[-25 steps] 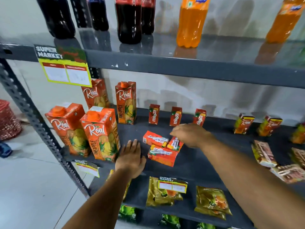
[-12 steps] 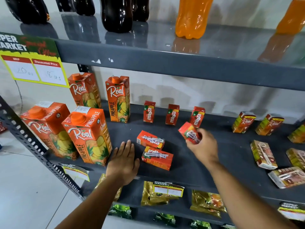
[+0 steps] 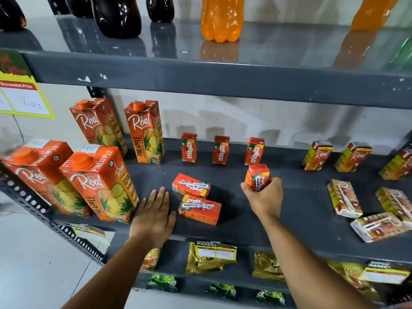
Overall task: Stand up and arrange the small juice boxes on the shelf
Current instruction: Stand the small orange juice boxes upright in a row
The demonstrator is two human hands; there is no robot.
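Note:
My right hand (image 3: 265, 198) grips a small red Maaza juice box (image 3: 256, 176), held upright just in front of the rightmost of three standing Maaza boxes (image 3: 254, 150), (image 3: 220, 150), (image 3: 188, 147) at the back of the grey shelf (image 3: 289, 221). Two more red boxes lie flat on the shelf, one (image 3: 190, 185) behind the other (image 3: 199, 210). My left hand (image 3: 153, 214) rests flat on the shelf, fingers spread, just left of the lying boxes.
Large Real pineapple cartons (image 3: 100, 181) stand at the left. Small Real boxes stand at the back right (image 3: 317, 158), and others lie flat at the right (image 3: 344, 198). Soda bottles (image 3: 219, 17) stand on the upper shelf. Snack packets (image 3: 209, 257) sit on the shelf below.
My right hand picked one small red box from the lying group, lifted it and turned it upright toward the back row. The left hand stayed flat on the shelf.

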